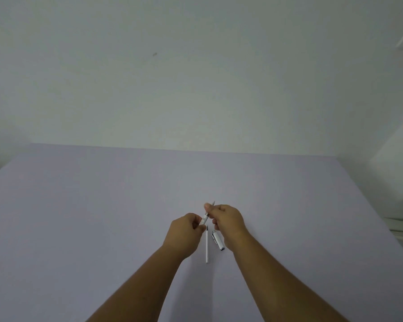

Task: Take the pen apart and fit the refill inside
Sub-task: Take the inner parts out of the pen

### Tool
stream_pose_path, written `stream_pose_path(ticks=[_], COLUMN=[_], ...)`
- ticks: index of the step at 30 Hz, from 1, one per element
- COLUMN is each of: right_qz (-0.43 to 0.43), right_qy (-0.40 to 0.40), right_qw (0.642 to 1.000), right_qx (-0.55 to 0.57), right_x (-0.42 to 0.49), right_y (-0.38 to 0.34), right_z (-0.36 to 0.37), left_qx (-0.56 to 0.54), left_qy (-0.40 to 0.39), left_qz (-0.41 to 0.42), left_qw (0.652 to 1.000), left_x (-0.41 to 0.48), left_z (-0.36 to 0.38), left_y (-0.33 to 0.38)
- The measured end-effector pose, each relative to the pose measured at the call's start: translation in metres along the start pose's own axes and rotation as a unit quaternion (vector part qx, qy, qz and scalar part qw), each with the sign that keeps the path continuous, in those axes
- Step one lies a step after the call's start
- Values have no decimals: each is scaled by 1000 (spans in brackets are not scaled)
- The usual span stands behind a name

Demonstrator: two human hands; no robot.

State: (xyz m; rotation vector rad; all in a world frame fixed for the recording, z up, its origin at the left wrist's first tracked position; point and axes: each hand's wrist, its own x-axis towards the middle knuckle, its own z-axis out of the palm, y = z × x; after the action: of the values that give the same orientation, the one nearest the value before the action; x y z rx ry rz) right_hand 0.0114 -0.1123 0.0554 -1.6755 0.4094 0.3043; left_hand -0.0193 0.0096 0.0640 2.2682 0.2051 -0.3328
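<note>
Two bare hands are in view, a left hand (188, 228) and a right hand (228, 219). There is one slim white pen body (206, 217), one thin white refill with a dark tip (206, 246) and one short white-and-silver pen cap (218, 240). One pale lilac desk (102, 205) carries them.

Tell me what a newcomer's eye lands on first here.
Two bare hands meet low in the middle, left hand and right hand both pinching a slim pen body held tilted above the lilac table. Just below them on the table lie a thin white refill and, to its right, a silver-tipped cap.
</note>
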Motion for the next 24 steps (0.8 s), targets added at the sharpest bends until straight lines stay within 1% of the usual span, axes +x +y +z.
stream_pose_path(ticks=[3,7,10,12,13,15,16,18,20,22,24], right_qz=[-35,-53,-59,-65,-67,-61,-48,-16,-9,-24,-32], right_qy=[-8,-22,-24,-43,-60,-89,-90,-67,-41,-52,-83], right_qw=[999,998,997,994,991,987,987,994,998,996,989], right_qx=[-17,15,35,73,96,121,120,89,51,72,121], right_x=[-2,-9,-16,-22,-25,-31,-33,-36,-37,-39,-41], right_y=[-3,-2,-3,-7,-9,-13,-15,-18,-17,-17,-21], right_z=[-3,-5,-3,-2,-2,-3,-3,-1,1,0,-2], left_qx=[-38,-108,-194,-242,-249,-228,-209,-180,-162,-149,-138], left_qy=[-15,-58,-100,-125,-130,-121,-113,-97,-88,-81,-74], left_qz=[1,-20,-38,-43,-42,-35,-30,-18,-8,-3,-1], left_qw=[999,992,975,961,959,966,971,979,983,985,988], left_x=[-5,-12,-19,-23,-25,-27,-29,-31,-33,-36,-38], left_z=[-8,-20,-30,-37,-40,-44,-46,-48,-50,-50,-51], left_y=[2,5,5,5,4,3,3,3,5,6,7])
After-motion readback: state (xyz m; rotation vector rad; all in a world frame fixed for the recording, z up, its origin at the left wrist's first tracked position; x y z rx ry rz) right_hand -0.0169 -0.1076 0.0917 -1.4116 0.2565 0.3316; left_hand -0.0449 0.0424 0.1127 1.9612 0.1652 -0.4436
